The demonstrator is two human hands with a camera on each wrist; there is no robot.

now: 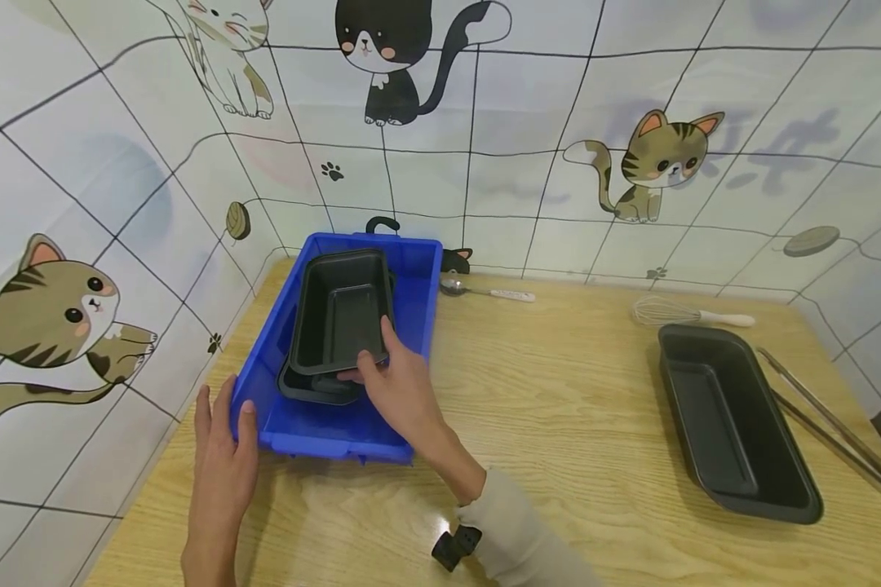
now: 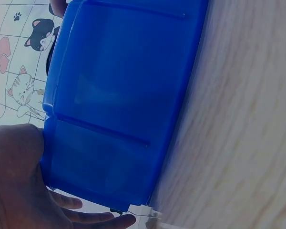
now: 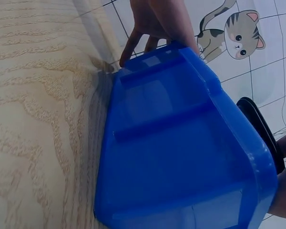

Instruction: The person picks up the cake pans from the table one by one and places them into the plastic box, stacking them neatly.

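1. Pinching the near right corner of the upper black loaf pan (image 1: pixel 352 326), your right hand (image 1: pixel 404 395) has the body of this pan ahead of its fingers and to their left.
2. The long axis of the pan runs from you toward the wall (image 1: pixel 514 187), roughly as the blue plastic bin (image 1: pixel 316 447) also does. I judge that a lift by this one corner could let the far end hang low.
3. The pan is within the outline of the bin, above a second dark pan (image 1: pixel 321 393); whether these two touch, I cannot tell.
4. Your right hand is the nearer one. Your left hand (image 1: pixel 223 456) rests at the near left corner of the bin, its fingers spread and rather straight, apart from the pan.
5. The head view gives you the inside of the pan, but its height only poorly. The right wrist view helps here: a black rim stands above the edge of the bin.
6. The left wrist view shows the outer side of the bin down to the wooden surface (image 2: pixel 248 119), which the head view hides; your pinch is not clear there.
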